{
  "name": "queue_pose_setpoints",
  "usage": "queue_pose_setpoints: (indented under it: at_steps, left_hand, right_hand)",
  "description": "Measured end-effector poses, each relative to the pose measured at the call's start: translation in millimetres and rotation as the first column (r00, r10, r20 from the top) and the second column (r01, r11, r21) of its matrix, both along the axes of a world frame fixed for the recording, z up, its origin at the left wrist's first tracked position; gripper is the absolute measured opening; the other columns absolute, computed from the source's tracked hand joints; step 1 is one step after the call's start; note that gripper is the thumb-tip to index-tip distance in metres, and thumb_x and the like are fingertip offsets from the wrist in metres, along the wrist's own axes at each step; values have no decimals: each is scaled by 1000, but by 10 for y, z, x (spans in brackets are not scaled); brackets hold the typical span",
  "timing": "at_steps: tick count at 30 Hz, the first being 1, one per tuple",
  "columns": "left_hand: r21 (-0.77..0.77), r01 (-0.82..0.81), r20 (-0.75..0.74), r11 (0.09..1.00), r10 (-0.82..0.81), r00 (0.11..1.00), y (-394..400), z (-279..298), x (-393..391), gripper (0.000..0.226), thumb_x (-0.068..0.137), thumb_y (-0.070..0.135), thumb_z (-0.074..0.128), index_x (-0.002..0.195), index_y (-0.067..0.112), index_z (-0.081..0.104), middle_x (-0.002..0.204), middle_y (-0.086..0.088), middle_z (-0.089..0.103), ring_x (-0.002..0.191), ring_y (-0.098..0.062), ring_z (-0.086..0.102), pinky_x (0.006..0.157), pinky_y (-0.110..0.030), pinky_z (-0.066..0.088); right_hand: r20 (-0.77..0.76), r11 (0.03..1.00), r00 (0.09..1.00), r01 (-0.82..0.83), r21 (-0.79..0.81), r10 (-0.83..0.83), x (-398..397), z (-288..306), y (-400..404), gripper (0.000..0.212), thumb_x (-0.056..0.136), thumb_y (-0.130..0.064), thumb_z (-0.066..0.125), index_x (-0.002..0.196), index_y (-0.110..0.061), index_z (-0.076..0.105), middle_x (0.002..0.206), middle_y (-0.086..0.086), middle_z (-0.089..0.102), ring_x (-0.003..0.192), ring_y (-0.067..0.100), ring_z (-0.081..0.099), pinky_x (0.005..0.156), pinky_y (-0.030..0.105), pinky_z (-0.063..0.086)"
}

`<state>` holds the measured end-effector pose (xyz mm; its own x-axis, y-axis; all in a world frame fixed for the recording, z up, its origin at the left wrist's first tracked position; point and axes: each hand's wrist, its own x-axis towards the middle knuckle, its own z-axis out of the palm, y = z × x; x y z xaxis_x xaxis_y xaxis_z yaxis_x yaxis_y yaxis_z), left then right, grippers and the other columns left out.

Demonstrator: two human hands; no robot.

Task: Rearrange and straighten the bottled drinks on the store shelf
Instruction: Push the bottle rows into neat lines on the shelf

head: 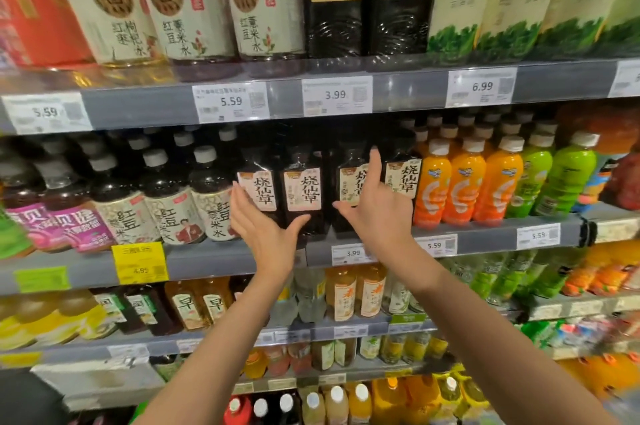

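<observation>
Several dark square bottles with cream labels (pixel 302 187) stand in a row at the middle of the shelf (pixel 242 256). My left hand (pixel 265 234) reaches up with straight fingers against the leftmost dark bottle (pixel 258 191), thumb spread under the second one. My right hand (pixel 375 205) is spread in front of the third dark bottle (pixel 349 182), index finger pointing up along its right side, thumb toward its base. The fourth dark bottle (pixel 403 179) stands just right of that hand. Neither hand grips a bottle.
Orange juice bottles (pixel 467 182) and green bottles (pixel 564 179) fill the shelf to the right. Red-bean drink bottles (pixel 173 203) and purple-labelled bottles (pixel 62 217) stand to the left. Larger bottles (pixel 263 5) sit on the shelf above. Price tags (pixel 351 253) line the shelf edges.
</observation>
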<state>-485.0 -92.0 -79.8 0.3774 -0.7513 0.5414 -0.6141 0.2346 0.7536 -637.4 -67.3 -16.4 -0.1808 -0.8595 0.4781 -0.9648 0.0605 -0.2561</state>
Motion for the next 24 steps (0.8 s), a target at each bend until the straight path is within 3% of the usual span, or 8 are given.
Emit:
queue_pose_setpoints:
  at_steps: [6,10,15,18,24]
  left_hand:
    - [21,-28,-138,999,31,990,-29,89,-6,118,56,30,89,146,9,16,142,-16,26,130,-28,23,110,-36,17]
    - [-21,29,-211,999,-33,977,-34,51,-96,114,58,24,88,146,11,17,141,-15,23,130,-24,27,109,-33,24]
    - [36,71,-212,997,-61,975,-59,7,-43,117,61,32,85,148,18,8,150,-12,20,136,-26,28,109,-43,28]
    - [92,91,-229,992,-68,971,-105,26,9,123,58,36,86,148,18,5,151,-10,28,139,-25,28,113,-47,28]
    - [202,101,-237,974,-52,970,-171,45,91,115,55,43,87,143,14,20,141,-5,44,130,-23,41,103,-44,39]
  right_hand:
    - [-35,1000,999,27,17,-26,-36,40,-67,99,77,-66,61,146,-12,16,78,3,69,70,21,67,56,29,47]
    - [-47,999,998,31,19,-30,-35,23,-102,98,76,-67,60,146,-12,18,79,4,68,70,21,67,55,28,45]
    - [-3,1000,1000,-19,-24,19,-51,-14,-189,96,76,-62,63,144,-7,23,86,10,69,76,27,68,60,30,45]
    - [22,998,998,-54,-27,55,-47,-27,-210,95,77,-57,66,144,-6,23,91,11,68,81,28,67,64,32,47]
    - [154,990,978,-135,-50,141,-76,-159,-132,111,68,-38,82,149,-13,10,108,13,66,96,28,65,78,36,52]
